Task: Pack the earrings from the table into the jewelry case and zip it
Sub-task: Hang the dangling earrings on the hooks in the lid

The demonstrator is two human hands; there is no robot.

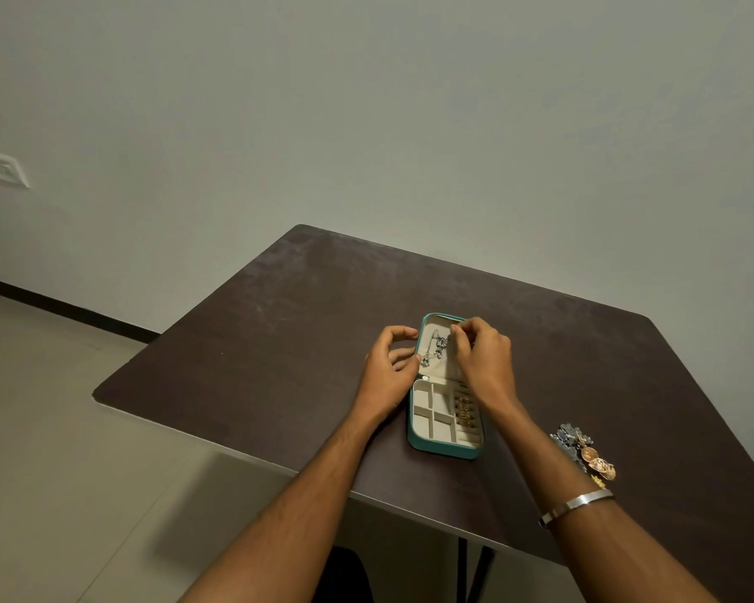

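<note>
From the head view, we have the teal jewelry case [446, 387] lying open and flat on the dark table [279, 341], lid half away from us, compartment half toward us. Our left hand [390, 367] rests against the lid's left edge with its fingers loosely curved, apparently to keep the case from sliding; whether they actually clamp the rim or only touch it, we cannot tell. Our right hand [482, 356] hovers over the lid with thumb and forefinger pinched together at its top edge, presumably hooking on an earring (the piece itself is too small to make out). Silver drop earrings [435, 349] already hang on the lid's pale lining, and some gold pieces [466, 411] sit in the right-hand slots of the tray. The remaining pile of earrings [584, 450] waits near the table's right edge, well apart from the case, partly covered by our right forearm. The zipper and its pull are not visible from here.
</note>
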